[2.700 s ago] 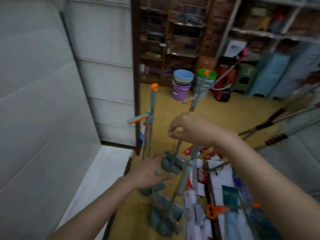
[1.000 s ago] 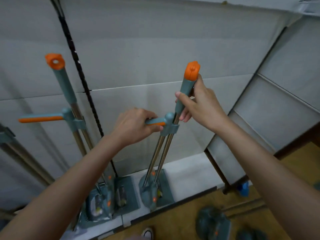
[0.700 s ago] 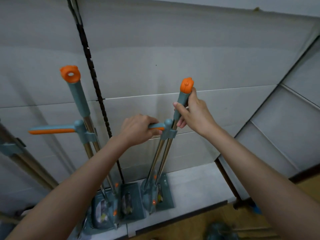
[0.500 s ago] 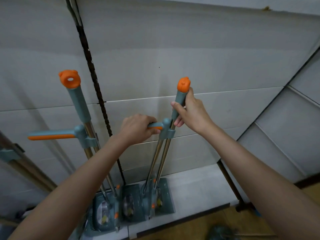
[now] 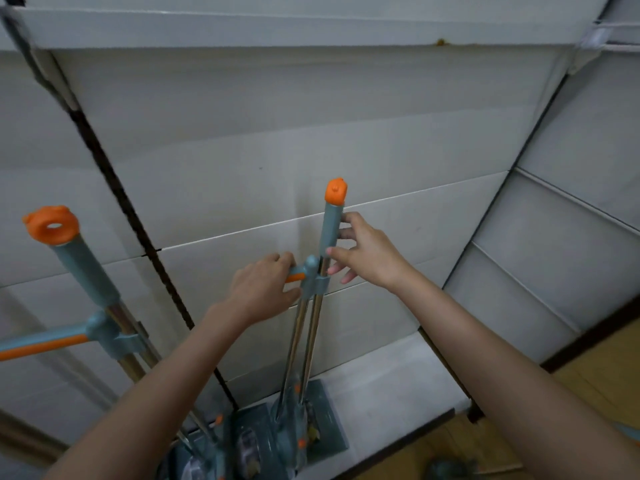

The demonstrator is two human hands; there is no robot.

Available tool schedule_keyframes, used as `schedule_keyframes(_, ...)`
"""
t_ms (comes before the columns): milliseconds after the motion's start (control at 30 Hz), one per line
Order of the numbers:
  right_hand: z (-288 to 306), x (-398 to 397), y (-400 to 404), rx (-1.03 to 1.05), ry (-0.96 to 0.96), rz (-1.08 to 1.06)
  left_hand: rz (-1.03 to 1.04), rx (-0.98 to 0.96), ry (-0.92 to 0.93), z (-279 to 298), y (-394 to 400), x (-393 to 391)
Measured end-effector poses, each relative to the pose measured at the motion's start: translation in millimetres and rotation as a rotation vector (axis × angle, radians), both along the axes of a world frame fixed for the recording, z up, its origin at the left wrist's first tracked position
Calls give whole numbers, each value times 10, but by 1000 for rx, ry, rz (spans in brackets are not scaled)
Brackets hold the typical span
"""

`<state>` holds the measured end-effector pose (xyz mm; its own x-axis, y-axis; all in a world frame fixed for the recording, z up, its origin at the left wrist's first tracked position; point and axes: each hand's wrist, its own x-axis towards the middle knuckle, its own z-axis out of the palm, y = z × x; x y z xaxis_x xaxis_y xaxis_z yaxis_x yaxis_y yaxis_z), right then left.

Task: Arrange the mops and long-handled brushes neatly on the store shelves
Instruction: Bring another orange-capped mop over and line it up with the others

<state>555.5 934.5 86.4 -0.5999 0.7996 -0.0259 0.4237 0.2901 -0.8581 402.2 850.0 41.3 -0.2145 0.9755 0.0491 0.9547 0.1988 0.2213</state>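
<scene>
A mop with a teal grip and orange cap (image 5: 334, 191) stands upright on the white bottom shelf (image 5: 388, 382), its twin steel shafts (image 5: 306, 341) running down to a teal head (image 5: 311, 431). My left hand (image 5: 261, 292) grips the mop's short teal and orange side lever (image 5: 294, 274). My right hand (image 5: 369, 252) is beside the upper grip with fingers spread, only its fingertips touching it. A second, matching mop (image 5: 86, 268) stands to the left with its own lever (image 5: 41, 344) sticking out leftward.
A black slotted upright (image 5: 114, 181) runs diagonally between the two mops. White back panels and a side panel (image 5: 571, 258) enclose the bay. Yellow floor (image 5: 581, 403) lies at the lower right, with another mop head (image 5: 450, 469) on it.
My right hand has loosened from its grip round the upper handle and its fingers are now spread. The mop stands a little straighter; my left hand stays on the lever.
</scene>
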Motion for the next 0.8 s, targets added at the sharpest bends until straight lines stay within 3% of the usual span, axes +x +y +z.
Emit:
schedule_keyframes(133, 30, 340, 30, 6, -18, -18, 30, -3, -16, 70, 167, 66)
schedule_keyframes(267, 54, 790, -10, 102, -98, 0, 86, 272, -9, 114, 150, 442)
schedule_keyframes(400, 192, 1393, -12, 236, -218, 44, -132, 424, -177, 112, 194, 1096)
schedule_keyframes(567, 355, 2527, -48, 381, -552, 54, -477, 173, -431, -112, 420, 2310)
schedule_keyframes(800, 258, 3982, -251, 332, -812, -147, -772, -145, -340, -379, 445, 3843)
